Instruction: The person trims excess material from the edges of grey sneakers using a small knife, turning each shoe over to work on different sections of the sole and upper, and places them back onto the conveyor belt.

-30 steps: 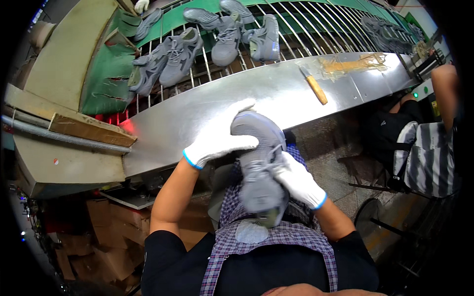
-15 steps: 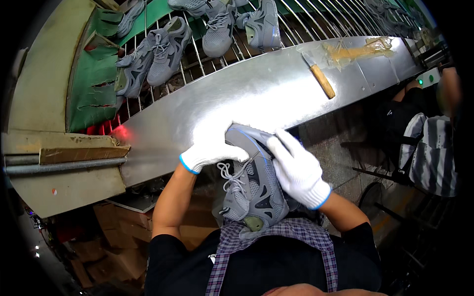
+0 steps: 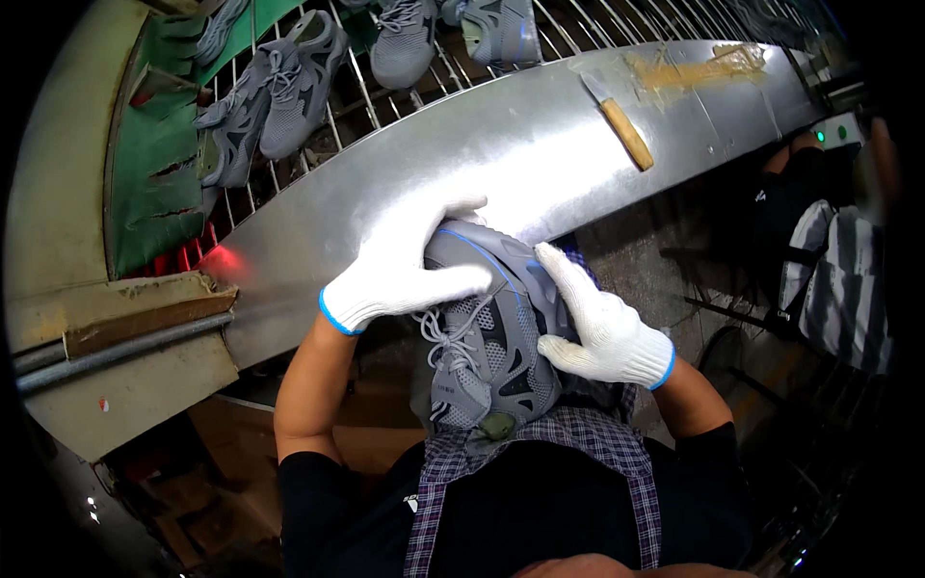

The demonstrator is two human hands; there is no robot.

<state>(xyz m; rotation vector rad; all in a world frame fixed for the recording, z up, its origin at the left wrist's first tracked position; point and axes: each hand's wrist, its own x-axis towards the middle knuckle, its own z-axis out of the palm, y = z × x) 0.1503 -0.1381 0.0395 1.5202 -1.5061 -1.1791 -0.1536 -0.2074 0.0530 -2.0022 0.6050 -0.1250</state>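
A grey sneaker (image 3: 491, 337) with blue trim and loose laces rests against my lap, its toe pointing toward the steel bench. My left hand (image 3: 400, 270), in a white knit glove with a blue cuff, grips over the toe and upper. My right hand (image 3: 602, 328), gloved the same way, presses against the shoe's right side with fingers spread along it. My checked apron (image 3: 540, 462) lies beneath the heel.
A curved steel bench (image 3: 482, 154) runs in front of me with a wooden-handled knife (image 3: 621, 125) and a yellowish glue smear on it. Several grey sneakers (image 3: 279, 96) lie on a wire conveyor behind. Another person in striped clothing (image 3: 829, 279) sits at right.
The shoe was turned from sole-up to laces-up and lowered toward my lap. My left hand came down onto the toe, and my right hand shifted to the shoe's right side.
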